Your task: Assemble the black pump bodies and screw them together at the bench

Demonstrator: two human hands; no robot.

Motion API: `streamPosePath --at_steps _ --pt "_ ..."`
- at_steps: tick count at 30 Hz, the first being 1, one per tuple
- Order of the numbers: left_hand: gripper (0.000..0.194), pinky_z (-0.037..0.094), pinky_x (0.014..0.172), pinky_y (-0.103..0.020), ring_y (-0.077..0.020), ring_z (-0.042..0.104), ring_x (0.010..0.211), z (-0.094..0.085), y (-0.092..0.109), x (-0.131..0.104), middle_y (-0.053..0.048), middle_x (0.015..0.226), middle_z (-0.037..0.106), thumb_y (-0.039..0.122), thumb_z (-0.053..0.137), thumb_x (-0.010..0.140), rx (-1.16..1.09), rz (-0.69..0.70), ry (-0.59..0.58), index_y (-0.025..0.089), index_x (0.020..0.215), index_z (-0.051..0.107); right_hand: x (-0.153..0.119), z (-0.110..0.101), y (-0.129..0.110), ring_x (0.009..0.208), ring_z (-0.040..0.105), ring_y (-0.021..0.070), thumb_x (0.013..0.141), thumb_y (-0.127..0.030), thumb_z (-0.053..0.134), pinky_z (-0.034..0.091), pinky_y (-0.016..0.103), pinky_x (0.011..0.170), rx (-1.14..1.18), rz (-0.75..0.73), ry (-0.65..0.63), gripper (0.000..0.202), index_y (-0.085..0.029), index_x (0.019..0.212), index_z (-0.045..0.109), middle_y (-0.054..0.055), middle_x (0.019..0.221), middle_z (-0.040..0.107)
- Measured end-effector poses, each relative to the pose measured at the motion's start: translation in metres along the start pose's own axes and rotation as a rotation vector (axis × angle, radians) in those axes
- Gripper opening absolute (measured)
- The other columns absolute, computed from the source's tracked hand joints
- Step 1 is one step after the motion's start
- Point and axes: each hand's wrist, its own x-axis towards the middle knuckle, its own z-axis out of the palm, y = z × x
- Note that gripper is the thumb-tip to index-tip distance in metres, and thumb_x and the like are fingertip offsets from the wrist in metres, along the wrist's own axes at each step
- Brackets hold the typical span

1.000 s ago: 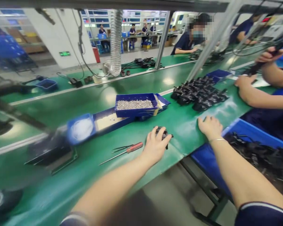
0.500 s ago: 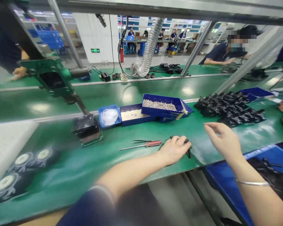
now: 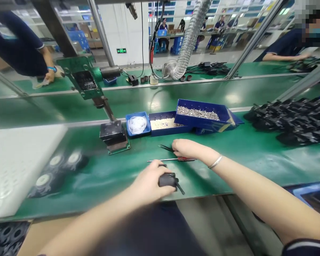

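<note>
Near the table's front edge, my left hand (image 3: 148,179) is wrapped round a small black plastic part (image 3: 167,180) with a dark stub sticking out to the lower right. My right hand (image 3: 183,147) is closed on the back end of dark tweezers (image 3: 165,148), whose tips point left. The tweezers lie low over the green table (image 3: 138,153). Just below the right hand is a screwdriver (image 3: 186,159) with a red handle, partly hidden by that hand and wrist; its shaft points left.
Behind the hands stand a blue tray of clear tubing (image 3: 137,124), a bin of pale small pieces (image 3: 162,123) and a bin of metal pins (image 3: 197,113). Black parts (image 3: 296,121) pile at right. A press (image 3: 113,133) and a white perforated board (image 3: 21,160) stand left. Co-workers sit beyond.
My right hand has come from the right, where it was empty, and closed on the tweezers. My left hand has drawn the black part leftward and toward me. The view has shifted.
</note>
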Motion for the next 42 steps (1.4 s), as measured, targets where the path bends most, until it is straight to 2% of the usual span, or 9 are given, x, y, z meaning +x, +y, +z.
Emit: streamPosePath --at_steps 3,7,11,13,16,23,29,35,42 --pt "0.036 0.053 0.091 -0.035 -0.0228 0.064 0.097 -0.027 -0.009 -0.005 -0.005 0.120 0.055 0.036 0.070 0.076 0.092 -0.071 -0.041 0.024 0.109 0.066 -0.001 -0.001 -0.001 0.063 0.056 0.0195 0.074 -0.024 0.069 0.042 0.035 0.066 -0.048 -0.012 -0.022 0.029 -0.023 0.056 0.047 0.008 0.068 0.063" --pt "0.034 0.054 0.077 -0.033 -0.0190 0.065 0.081 -0.043 -0.012 0.000 -0.004 0.115 0.056 0.036 0.065 0.074 0.162 -0.079 -0.128 0.023 0.105 0.063 -0.020 -0.008 -0.006 0.053 0.051 0.0142 0.090 -0.032 0.051 0.039 0.030 0.057 -0.029 0.002 0.008 0.018 -0.021 0.076 0.049 0.000 0.061 0.057" --pt "0.038 0.053 0.071 -0.032 -0.0176 0.064 0.074 -0.047 -0.010 0.006 -0.004 0.117 0.055 0.038 0.062 0.076 0.247 -0.045 -0.182 0.024 0.112 0.059 -0.065 -0.002 -0.015 0.057 0.051 0.0116 0.096 -0.042 0.048 0.040 0.027 0.055 0.409 0.007 0.006 0.024 -0.020 0.105 0.049 0.000 0.074 0.061" --pt "0.038 0.054 0.070 -0.032 -0.0176 0.065 0.072 -0.045 -0.008 0.007 -0.003 0.121 0.055 0.039 0.060 0.079 0.298 -0.005 -0.189 0.025 0.114 0.058 -0.090 0.008 -0.019 0.058 0.051 0.0107 0.096 -0.039 0.053 0.041 0.028 0.058 0.678 0.005 0.025 0.036 -0.021 0.125 0.043 0.000 0.081 0.063" --pt "0.035 0.054 0.070 -0.034 -0.0199 0.067 0.074 -0.035 -0.003 0.005 -0.004 0.121 0.057 0.042 0.055 0.085 0.412 0.031 -0.149 0.025 0.116 0.058 -0.122 0.028 -0.022 0.061 0.051 0.0112 0.098 -0.034 0.053 0.041 0.029 0.064 0.832 0.042 0.070 0.044 -0.022 0.138 0.040 -0.002 0.076 0.058" --pt "0.034 0.054 0.068 -0.035 -0.0247 0.067 0.081 -0.012 0.011 -0.001 -0.007 0.110 0.061 0.043 0.045 0.091 0.615 0.034 -0.062 0.023 0.117 0.058 -0.162 0.082 -0.037 0.055 0.032 0.0087 0.098 -0.039 0.055 0.029 0.025 0.052 1.163 0.249 0.190 0.028 -0.022 0.120 0.055 -0.007 0.065 0.034" --pt "0.022 0.051 0.061 -0.035 -0.0251 0.064 0.074 -0.012 0.021 0.001 -0.007 0.097 0.061 0.030 0.048 0.083 0.715 0.104 -0.096 0.021 0.100 0.057 -0.174 0.118 -0.046 0.055 0.024 0.0091 0.096 -0.045 0.056 0.024 0.026 0.051 1.248 0.349 0.329 0.028 -0.019 0.107 0.058 -0.008 0.062 0.026" --pt "0.018 0.045 0.052 -0.032 -0.0237 0.063 0.062 -0.010 0.033 0.012 -0.005 0.085 0.059 0.032 0.049 0.080 0.777 0.123 -0.139 0.020 0.093 0.053 -0.186 0.130 -0.047 0.055 0.027 0.0091 0.100 -0.050 0.045 0.029 0.026 0.052 1.166 0.342 0.341 0.035 -0.018 0.093 0.058 -0.007 0.061 0.027" --pt "0.029 0.037 0.046 -0.028 -0.0219 0.063 0.053 0.000 0.042 0.018 -0.005 0.079 0.059 0.048 0.047 0.085 0.840 0.040 -0.108 0.020 0.093 0.052 -0.188 0.136 -0.055 0.052 0.018 0.0074 0.097 -0.052 0.049 0.018 0.024 0.046 1.339 0.411 0.366 0.033 -0.020 0.092 0.050 -0.009 0.061 0.022"
